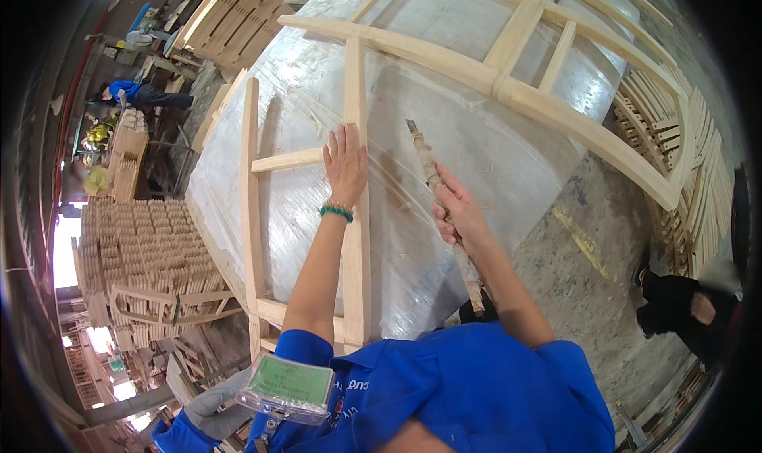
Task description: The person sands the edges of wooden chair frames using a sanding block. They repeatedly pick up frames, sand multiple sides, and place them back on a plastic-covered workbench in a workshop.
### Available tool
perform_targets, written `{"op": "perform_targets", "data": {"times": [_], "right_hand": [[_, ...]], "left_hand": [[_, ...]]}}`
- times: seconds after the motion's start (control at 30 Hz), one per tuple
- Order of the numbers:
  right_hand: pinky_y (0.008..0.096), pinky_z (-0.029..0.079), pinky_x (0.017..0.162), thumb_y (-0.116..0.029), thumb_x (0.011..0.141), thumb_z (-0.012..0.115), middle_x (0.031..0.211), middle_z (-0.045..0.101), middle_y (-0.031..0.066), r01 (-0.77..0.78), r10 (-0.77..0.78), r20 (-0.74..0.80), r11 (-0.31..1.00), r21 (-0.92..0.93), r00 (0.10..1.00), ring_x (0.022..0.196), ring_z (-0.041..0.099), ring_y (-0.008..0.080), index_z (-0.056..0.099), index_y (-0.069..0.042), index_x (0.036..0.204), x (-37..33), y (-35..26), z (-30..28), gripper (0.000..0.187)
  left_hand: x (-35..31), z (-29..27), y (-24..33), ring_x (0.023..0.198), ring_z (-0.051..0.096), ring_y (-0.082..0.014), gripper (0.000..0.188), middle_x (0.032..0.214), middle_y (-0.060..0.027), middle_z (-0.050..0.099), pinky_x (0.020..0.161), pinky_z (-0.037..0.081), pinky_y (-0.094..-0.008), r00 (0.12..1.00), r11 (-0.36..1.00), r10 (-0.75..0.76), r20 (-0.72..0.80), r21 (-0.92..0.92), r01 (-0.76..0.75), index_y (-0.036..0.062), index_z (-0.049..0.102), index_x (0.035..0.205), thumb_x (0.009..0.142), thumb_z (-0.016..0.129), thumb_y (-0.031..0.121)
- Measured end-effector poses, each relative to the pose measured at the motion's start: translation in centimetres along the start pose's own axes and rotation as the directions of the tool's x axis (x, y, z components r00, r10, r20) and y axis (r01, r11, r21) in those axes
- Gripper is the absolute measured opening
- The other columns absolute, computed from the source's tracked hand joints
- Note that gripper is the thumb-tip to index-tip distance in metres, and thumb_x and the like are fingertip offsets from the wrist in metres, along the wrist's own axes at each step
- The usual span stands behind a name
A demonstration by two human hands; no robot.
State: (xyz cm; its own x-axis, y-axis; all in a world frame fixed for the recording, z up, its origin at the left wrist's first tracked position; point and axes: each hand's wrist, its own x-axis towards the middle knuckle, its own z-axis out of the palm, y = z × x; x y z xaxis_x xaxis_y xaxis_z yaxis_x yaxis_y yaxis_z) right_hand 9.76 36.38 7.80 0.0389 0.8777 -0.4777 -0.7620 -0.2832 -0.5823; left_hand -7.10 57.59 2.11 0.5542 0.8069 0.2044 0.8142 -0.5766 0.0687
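My left hand (pixel 346 167) lies flat, fingers stretched, on the upright of a pale wooden frame (pixel 355 80), near where a short crossbar (pixel 287 160) meets it. A green bead bracelet (pixel 336 211) circles that wrist. Closed around a long, tape-wrapped chisel-like tool (pixel 423 153) is my right hand (pixel 462 213). The tool's flat metal tip points away from me, above the table and apart from the wood. Its lower end reaches back toward my body.
A second curved wooden frame (pixel 429 53) spans the far side of the sheet-covered table (pixel 476 147). Stacked wooden parts (pixel 151 246) stand at left, with more curved pieces (pixel 702 151) at right. One person (pixel 147 94) works at far left; another in dark clothing (pixel 683 314) is at right.
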Motion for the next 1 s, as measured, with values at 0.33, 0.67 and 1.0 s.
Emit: {"op": "perform_targets", "data": {"times": [0.33, 0.67, 1.0], "right_hand": [[0.0216, 0.033, 0.034, -0.023, 0.1, 0.046, 0.067, 0.045, -0.003, -0.047, 0.048, 0.039, 0.998, -0.032, 0.998, 0.043, 0.036, 0.0045, 0.026, -0.025, 0.151, 5.6, 0.1, 2.3, 0.056], [0.0233, 0.032, 0.031, -0.021, 0.099, 0.044, 0.067, 0.047, -0.0018, -0.002, 0.003, 0.018, 0.998, -0.06, 1.0, 0.04, 0.039, 0.0052, 0.026, -0.025, 0.151, 9.6, 2.0, 5.3, 0.056], [0.0238, 0.031, 0.032, -0.021, 0.099, 0.047, 0.064, 0.045, -0.0014, -0.033, 0.043, -0.085, 0.993, 0.11, 0.996, 0.04, 0.037, 0.007, 0.026, -0.029, 0.15, 10.7, 2.6, 8.5, 0.056]], "left_hand": [[3.1, 2.3, -1.0, 0.13, 0.045, -0.0241, 0.048, 0.137, -0.0109, 0.052, 0.115, 0.008, -0.0508, 0.975, 0.887, -0.221, 0.011, -0.412, 0.206, 0.0121, 0.041, 0.143, 0.099, 0.039, 0.03], [1.3, 2.3, -2.1, 0.11, 0.055, -0.0227, 0.035, 0.107, -0.0051, 0.067, 0.112, 0.013, -0.0525, 0.967, 0.929, -0.235, -0.1, -0.316, 0.193, 0.0135, 0.061, 0.126, 0.099, 0.041, 0.027], [1.3, 3.1, -2.4, 0.107, 0.055, -0.0236, 0.034, 0.103, -0.0048, 0.067, 0.11, 0.021, -0.0486, 0.965, 0.934, -0.208, -0.159, -0.325, 0.148, 0.0136, 0.062, 0.124, 0.099, 0.043, 0.027]]}}
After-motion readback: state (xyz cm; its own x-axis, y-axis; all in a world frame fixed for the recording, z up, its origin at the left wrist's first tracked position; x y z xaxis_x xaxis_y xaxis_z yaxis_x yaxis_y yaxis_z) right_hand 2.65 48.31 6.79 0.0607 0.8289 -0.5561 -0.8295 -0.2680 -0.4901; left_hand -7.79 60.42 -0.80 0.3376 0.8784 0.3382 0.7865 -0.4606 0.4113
